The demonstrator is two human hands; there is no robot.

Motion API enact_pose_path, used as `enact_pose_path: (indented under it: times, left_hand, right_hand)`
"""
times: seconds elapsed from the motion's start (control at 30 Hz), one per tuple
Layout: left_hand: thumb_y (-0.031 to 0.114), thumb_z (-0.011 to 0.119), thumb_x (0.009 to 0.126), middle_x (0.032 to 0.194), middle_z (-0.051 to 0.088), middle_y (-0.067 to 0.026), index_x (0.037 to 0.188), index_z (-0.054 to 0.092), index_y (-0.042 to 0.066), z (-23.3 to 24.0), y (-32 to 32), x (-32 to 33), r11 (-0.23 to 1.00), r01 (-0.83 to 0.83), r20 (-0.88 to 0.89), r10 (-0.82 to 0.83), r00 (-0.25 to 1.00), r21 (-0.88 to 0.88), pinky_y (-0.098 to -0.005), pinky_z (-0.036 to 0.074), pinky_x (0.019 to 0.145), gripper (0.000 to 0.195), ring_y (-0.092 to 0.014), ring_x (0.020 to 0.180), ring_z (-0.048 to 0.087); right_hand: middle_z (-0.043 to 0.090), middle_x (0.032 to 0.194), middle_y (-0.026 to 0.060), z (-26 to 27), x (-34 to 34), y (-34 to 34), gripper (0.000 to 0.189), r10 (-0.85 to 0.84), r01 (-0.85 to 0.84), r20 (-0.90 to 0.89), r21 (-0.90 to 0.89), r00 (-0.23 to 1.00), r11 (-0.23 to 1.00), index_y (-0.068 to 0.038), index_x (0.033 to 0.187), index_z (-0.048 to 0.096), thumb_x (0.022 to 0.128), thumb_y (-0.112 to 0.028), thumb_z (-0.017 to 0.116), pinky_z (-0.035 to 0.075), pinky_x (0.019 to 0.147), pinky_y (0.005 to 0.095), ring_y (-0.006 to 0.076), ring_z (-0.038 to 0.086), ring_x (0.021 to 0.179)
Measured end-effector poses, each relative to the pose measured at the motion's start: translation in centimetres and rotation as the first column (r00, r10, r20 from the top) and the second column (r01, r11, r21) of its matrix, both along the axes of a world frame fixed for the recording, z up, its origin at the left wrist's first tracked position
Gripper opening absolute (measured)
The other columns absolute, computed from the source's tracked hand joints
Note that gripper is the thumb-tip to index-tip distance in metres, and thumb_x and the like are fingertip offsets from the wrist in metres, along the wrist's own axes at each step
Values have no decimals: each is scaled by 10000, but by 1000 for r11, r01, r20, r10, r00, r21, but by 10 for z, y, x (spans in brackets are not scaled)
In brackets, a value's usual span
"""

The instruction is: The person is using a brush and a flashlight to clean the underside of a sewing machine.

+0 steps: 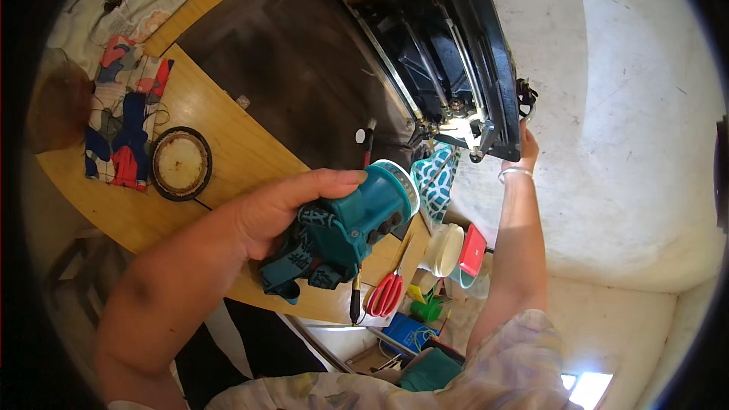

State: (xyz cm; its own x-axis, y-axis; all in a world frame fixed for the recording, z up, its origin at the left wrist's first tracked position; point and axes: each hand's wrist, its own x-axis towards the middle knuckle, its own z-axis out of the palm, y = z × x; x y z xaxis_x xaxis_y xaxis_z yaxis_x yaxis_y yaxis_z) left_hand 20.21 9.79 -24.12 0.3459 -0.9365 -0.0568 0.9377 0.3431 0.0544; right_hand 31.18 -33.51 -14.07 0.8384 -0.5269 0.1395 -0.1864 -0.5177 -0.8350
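Observation:
My left hand [296, 199] is closed around a teal headlamp [370, 199] with its patterned elastic strap hanging below. The lamp's bright spot falls on the metal linkage at the lower end of a black sewing machine head [421, 57], which is tilted up so its underside with rods and shafts shows. My right hand [529, 145], with a bangle at the wrist, is at the machine's far right edge; its fingers are mostly hidden behind the machine body. A brush with a red and black handle [368, 145] shows just beyond the headlamp.
Red-handled scissors [385, 294] and a black-tipped tool [355, 302] lie at the wooden table's [239, 154] near edge. A round rusty-rimmed lid [181, 164] and patterned cloth [128, 125] sit at left. Tubs [444, 250] and a red container [472, 250] stand by the wall.

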Motion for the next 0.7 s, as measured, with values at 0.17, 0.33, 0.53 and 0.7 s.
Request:
enact_pose_path:
  times: [0.17, 0.33, 0.53, 0.7]
  left_hand:
    - [416, 540, 793, 887, 612, -75, 1078, 538, 44, 6, 2, -1, 999, -35, -23, 36, 999, 26, -297, 507, 651, 469, -157, 739, 606]
    - [446, 503, 774, 978, 603, -171, 1071, 534, -7, 4, 3, -1, 996, 29, 63, -34, 997, 80, -415, 475, 771, 542, -294, 843, 605]
    - [386, 556, 789, 847, 618, -56, 1042, 560, 47, 3, 1, -1, 1000, -1, 3, 1, 1000, -16, -274, 510, 616, 423, -130, 684, 602]
    - [446, 507, 771, 945, 611, -170, 1059, 541, -1, 2, 1, -1, 995, 23, 88, -31, 996, 94, -412, 485, 747, 532, -293, 818, 609]
  right_hand:
    - [597, 793, 37, -26, -23, 31, 181, 76, -87, 94, 122, 993, 989, -2, 924, 588, 762, -82, 601, 431, 529, 242, 107, 548, 647]
    - [595, 738, 46, -27, -23, 35, 214, 40, -49, 136, 60, 990, 997, 16, 931, 596, 749, -96, 621, 409, 483, 235, 99, 526, 579]
    - [586, 692, 57, 5, -1, 17, 375, -12, 14, 124, -11, 992, 1000, 38, 799, 580, 824, -336, 577, 408, 482, 262, 114, 509, 547]
    - [591, 686, 75, 18, 9, 28, 400, -59, 60, 36, -51, 998, 997, 21, 728, 585, 836, -362, 544, 423, 516, 285, 136, 529, 572]
